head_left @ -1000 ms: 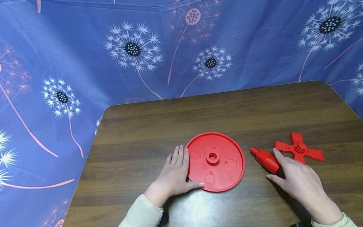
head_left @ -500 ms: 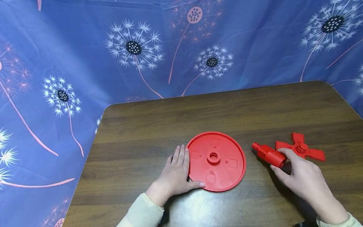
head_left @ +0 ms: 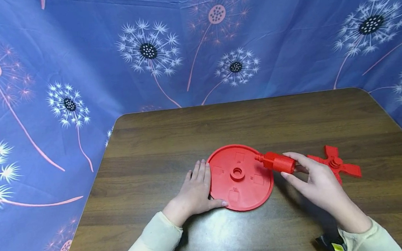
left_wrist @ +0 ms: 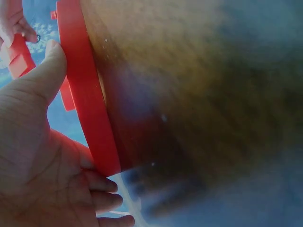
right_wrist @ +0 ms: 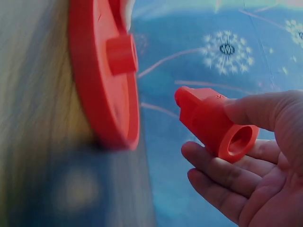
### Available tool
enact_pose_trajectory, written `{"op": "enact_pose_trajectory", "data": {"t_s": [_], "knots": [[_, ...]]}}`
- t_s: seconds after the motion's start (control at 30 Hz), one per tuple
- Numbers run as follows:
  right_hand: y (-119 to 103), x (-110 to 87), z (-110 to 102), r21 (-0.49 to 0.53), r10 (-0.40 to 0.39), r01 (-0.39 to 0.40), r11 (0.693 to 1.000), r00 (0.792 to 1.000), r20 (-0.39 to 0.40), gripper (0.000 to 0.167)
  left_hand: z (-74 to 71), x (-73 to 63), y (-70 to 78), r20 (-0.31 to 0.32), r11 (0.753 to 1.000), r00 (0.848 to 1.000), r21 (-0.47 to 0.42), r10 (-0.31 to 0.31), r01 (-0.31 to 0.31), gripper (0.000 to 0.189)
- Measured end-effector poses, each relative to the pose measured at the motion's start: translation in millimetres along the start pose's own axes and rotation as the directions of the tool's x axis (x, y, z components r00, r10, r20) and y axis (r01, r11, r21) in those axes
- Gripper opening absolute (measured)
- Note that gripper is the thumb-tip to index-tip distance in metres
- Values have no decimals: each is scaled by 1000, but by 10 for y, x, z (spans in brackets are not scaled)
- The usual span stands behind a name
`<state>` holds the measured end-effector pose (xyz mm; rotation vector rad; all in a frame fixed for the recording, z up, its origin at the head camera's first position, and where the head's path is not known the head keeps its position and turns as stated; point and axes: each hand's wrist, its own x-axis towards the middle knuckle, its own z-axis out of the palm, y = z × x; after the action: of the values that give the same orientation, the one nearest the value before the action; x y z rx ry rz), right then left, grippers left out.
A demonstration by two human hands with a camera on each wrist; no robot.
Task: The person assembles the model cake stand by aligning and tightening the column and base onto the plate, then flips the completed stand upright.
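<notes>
A round red plate [head_left: 242,195] with a raised rim and a central ring-shaped socket lies on the table. My left hand [head_left: 194,194] rests on its left edge, fingers straight and thumb over the near rim. In the left wrist view that hand [left_wrist: 52,142] lies against the plate's side. My right hand [head_left: 317,181] pinches the wide end of a red post [head_left: 279,162] with a narrow tip, held in the air over the plate's right rim. The right wrist view shows the post [right_wrist: 203,116] between thumb and fingers, its hollow end toward the palm, apart from the socket [right_wrist: 122,56].
A red four-armed cross piece [head_left: 335,162] lies on the wooden table [head_left: 173,136], just beyond the right hand, which partly covers it. Behind the table hangs a blue cloth [head_left: 82,40] with dandelion prints.
The right hand has gripped the red post, lifted it off the table and carried it left to the plate's right rim. The left hand stays on the plate.
</notes>
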<state>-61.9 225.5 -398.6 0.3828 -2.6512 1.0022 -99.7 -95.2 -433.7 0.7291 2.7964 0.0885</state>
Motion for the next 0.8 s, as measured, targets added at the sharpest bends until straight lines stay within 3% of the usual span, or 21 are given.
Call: {"op": "enact_pose_trajectory", "data": {"t_s": [0.23, 0.47, 0.8], "knots": [[-175, 175, 147, 59, -34, 30, 998, 998, 58, 52, -7, 2, -4, 22, 1000, 1000, 5, -16, 16, 120], [-249, 306, 248, 41, -124, 120, 992, 984, 126, 51, -12, 10, -2, 28, 1000, 999, -7, -20, 20, 120], [-357, 404, 316, -29, -160, 170, 985, 965, 209, 59, -13, 5, -17, 24, 1000, 999, 3, -24, 23, 120]]}}
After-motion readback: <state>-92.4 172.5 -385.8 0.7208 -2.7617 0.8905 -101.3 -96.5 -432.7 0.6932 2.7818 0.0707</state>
